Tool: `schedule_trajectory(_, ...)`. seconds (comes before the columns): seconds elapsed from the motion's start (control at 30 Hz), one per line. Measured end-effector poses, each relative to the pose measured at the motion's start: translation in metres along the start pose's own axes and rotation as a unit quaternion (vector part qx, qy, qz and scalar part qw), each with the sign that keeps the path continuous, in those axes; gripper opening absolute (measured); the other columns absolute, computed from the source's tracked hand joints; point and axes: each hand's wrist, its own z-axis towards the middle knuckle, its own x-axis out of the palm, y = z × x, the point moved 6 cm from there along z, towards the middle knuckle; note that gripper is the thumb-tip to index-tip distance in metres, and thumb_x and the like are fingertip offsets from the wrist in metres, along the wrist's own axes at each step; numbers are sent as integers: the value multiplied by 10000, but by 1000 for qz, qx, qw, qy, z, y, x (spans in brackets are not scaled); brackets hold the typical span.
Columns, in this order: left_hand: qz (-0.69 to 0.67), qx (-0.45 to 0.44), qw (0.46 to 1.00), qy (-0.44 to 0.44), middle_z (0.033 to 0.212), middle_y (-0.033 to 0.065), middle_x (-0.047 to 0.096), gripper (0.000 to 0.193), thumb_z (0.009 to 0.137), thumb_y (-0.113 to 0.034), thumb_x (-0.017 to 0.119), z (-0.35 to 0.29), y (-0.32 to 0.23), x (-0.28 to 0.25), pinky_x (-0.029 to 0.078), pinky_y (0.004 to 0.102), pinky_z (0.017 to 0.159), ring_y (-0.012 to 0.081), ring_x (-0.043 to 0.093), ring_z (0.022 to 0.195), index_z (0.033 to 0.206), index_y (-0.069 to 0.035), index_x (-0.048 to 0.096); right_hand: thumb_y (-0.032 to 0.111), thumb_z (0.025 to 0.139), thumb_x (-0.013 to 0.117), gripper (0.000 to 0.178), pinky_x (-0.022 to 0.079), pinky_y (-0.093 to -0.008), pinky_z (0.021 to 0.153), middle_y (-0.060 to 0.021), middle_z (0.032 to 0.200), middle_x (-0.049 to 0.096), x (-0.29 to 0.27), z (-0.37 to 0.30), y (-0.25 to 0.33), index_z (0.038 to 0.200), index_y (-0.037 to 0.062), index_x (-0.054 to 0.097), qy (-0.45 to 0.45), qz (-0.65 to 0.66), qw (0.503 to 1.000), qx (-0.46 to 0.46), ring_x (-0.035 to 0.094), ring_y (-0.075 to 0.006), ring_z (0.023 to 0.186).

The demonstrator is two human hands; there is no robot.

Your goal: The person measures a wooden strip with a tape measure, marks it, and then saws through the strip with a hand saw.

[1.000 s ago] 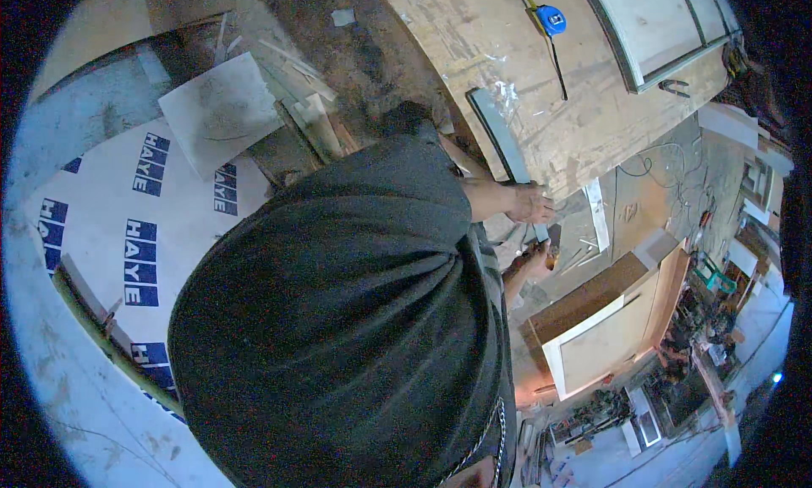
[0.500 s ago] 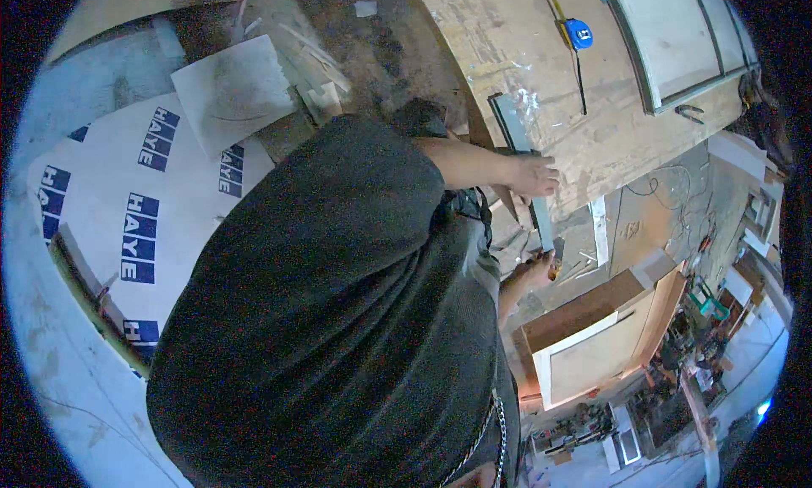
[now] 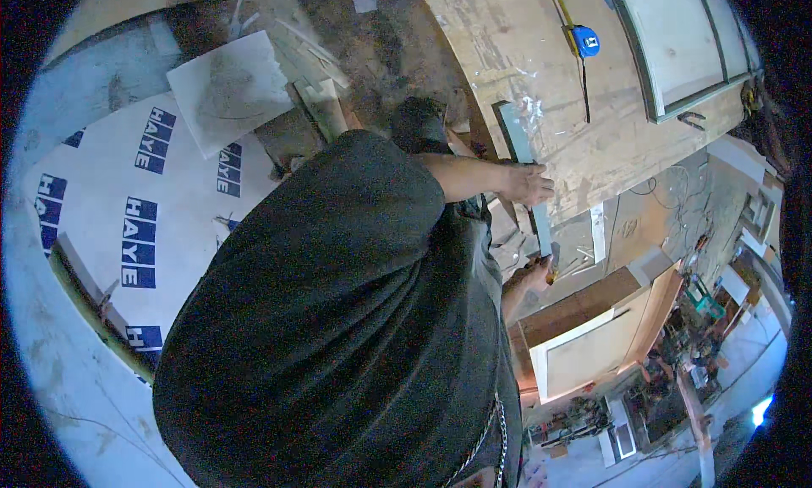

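Note:
A narrow grey-green strip (image 3: 515, 134) lies along the edge of the wooden worktable (image 3: 491, 44), its one end jutting past the corner. My left hand (image 3: 528, 184) is closed over the middle of this strip, fingers reaching onto the tabletop. At the jutting end, my right hand (image 3: 531, 276) is closed around a small tool (image 3: 551, 276) with a yellow-orange part; its kind is too small to make out. A blue tape measure (image 3: 584, 41) rests on the table with its yellow tape out. A grey-green framed panel (image 3: 677, 52) lies beyond it.
A dark pair of pliers-like handles (image 3: 692, 120) lies beside the framed panel. Below the table corner stands an open wooden box (image 3: 584, 310) with a pale panel (image 3: 584, 357). White printed sheeting (image 3: 110, 167) and a loose white board (image 3: 230, 90) lie behind me. Tools clutter the floor.
The view has shifted slightly. My left hand stays on the strip, its fingers a little changed, and my right hand stays at the jutting end, with the tool slightly turned.

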Motion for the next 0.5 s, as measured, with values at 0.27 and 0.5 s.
schedule_trajectory(0.27, 40, 14, 998, 47, 1107, 49, 507, 412, 734, -377, 606, -1, -2, 15, 397, 467, 872, 216, 447, 1120, 1013, -77, 560, 254, 850, 633, 349, 521, -328, 624, -185, 915, 615, -23, -7, -16, 994, -55, 558, -20, 20, 999, 46, 619, -231, 731)
schedule_trajectory(0.5, -13, -50, 997, 65, 1261, 76, 495, 651, 769, -491, 573, 17, -15, -30, 337, 476, 956, 254, 435, 1191, 1260, -77, 471, 253, 871, 599, 307, 466, -326, 524, -123, 829, 588, -5, 29, -71, 1016, -15, 560, -73, 524, 848, -36, 565, -204, 625)
